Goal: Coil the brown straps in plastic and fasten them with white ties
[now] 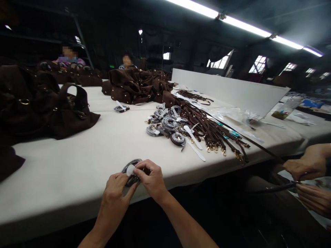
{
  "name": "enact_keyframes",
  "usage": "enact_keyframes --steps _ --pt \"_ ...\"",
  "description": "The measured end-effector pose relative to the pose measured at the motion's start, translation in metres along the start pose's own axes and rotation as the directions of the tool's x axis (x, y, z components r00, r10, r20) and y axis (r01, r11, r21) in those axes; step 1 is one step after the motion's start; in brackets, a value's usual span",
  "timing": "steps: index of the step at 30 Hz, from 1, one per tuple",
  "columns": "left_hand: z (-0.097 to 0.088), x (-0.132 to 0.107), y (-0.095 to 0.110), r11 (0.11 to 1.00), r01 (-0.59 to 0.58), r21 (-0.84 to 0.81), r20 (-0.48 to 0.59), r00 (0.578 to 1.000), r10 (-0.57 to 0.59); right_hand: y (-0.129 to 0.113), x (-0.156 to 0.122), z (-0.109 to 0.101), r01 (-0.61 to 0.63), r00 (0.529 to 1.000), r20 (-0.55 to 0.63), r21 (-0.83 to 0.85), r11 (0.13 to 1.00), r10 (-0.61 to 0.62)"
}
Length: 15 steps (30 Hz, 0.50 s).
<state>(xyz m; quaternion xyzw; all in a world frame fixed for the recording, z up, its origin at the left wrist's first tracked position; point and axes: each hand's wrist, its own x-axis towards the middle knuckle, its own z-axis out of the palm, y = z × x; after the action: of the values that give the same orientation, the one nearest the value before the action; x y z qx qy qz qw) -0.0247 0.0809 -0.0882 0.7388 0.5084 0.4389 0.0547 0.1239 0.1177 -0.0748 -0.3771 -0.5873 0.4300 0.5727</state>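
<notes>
Holding a coiled strap (132, 180) at the near edge of the table (72, 162), the left hand (115, 193) has it gripped from the near side, thumb under its lower edge, fingers beside the white tie (130, 170). The right hand (152, 179) has thumb and forefinger drawn together at the tie's rounded head, apparently pinching it, though the fingers hide just where. If the left grip slackened, the coil could spring open; a tug on the tie might crease the wrapping or pull the turns out of line — and so near the edge, a slip could drop it off the table

Beyond lie the wrapped coils (169, 124) in a heap, with loose white ties (192, 137) next to them and brown straps (204, 127) ending in gold clasps (212, 148). These lie so close that a careless reach could snag a clasp or mix pieces. Farther out are dark brown bags (137, 86) and, at right, a co-worker's hands (307, 163) on a dark strip (274, 188) — well apart from this coil
</notes>
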Motion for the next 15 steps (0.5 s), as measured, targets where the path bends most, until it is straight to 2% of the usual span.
enact_keyframes --steps 3,6,8,12,15 --pt "0.004 -0.002 0.000 0.998 -0.026 0.048 -0.006 1.000 0.026 0.000 0.000 0.002 -0.037 0.999 -0.022 0.015 0.999 0.037" --pt "0.006 -0.001 -0.003 0.996 0.019 0.082 -0.065 0.998 -0.014 0.000 0.001 0.004 -0.059 0.998 -0.037 -0.002 0.998 0.059" --pt "0.006 0.000 -0.004 0.996 0.075 0.046 -0.063 0.995 -0.072 0.002 0.001 0.005 -0.078 0.996 -0.042 -0.007 0.997 0.077" --pt "-0.002 0.002 0.000 0.978 0.189 -0.088 0.069 0.981 -0.183 0.007 0.000 0.006 -0.091 0.994 -0.060 -0.048 0.995 0.088" --pt "-0.011 0.006 0.005 0.953 0.255 -0.163 0.114 0.965 -0.238 0.010 -0.001 0.008 -0.083 0.994 -0.079 -0.109 0.991 0.074"
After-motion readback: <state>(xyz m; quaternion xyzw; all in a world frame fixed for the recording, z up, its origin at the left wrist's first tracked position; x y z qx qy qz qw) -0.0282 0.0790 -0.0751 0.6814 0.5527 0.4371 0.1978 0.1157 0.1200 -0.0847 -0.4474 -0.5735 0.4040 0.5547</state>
